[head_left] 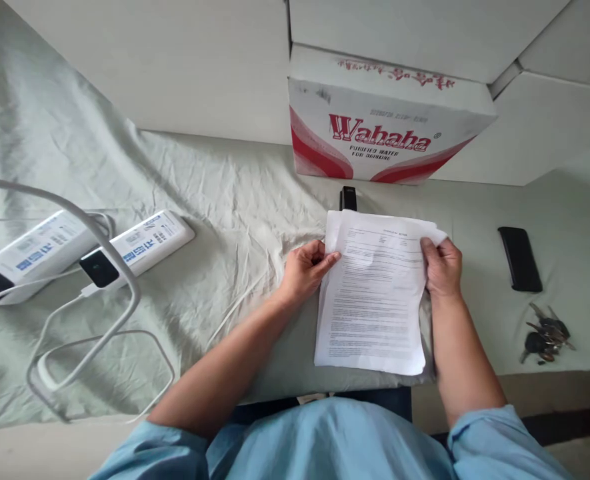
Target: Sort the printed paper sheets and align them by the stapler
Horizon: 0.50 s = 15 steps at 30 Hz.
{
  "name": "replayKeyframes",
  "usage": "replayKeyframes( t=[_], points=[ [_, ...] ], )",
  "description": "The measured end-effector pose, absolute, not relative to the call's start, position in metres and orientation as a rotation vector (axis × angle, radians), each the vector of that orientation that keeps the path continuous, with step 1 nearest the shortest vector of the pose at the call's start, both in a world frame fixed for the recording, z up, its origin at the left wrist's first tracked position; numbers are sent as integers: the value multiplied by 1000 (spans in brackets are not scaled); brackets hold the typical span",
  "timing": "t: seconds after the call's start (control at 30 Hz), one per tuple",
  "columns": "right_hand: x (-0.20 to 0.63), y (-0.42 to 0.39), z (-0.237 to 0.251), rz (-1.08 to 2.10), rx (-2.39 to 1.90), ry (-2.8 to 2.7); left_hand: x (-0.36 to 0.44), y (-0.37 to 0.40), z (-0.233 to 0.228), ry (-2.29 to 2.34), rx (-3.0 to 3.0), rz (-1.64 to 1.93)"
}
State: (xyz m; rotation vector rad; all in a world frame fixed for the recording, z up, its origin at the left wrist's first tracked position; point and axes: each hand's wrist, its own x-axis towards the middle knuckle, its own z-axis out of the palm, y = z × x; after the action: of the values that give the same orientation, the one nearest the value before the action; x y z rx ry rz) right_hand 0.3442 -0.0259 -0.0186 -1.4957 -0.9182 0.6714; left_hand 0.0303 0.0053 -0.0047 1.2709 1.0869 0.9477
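White printed sheets were just right of centre in the frame, pinched at both sides — the left hand gripped their left edge, thumb on top, and the right hand gripped near the upper right corner. Above them stood a Wahaha carton. Keys and a black rectangular object lay at right — two white power banks at left — on pale green cloth.
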Motion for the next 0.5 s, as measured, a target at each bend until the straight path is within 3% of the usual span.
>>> replayKeyframes(
  t=[0.17, 0.5],
  points=[
    [346, -28, -14, 807, -1421, -851, 34, 3, -6, 1104, 1247, 1057],
    [350, -28, -13, 421, -1536, -924, 27, 8, -24, 925, 848, 995]
  ],
)
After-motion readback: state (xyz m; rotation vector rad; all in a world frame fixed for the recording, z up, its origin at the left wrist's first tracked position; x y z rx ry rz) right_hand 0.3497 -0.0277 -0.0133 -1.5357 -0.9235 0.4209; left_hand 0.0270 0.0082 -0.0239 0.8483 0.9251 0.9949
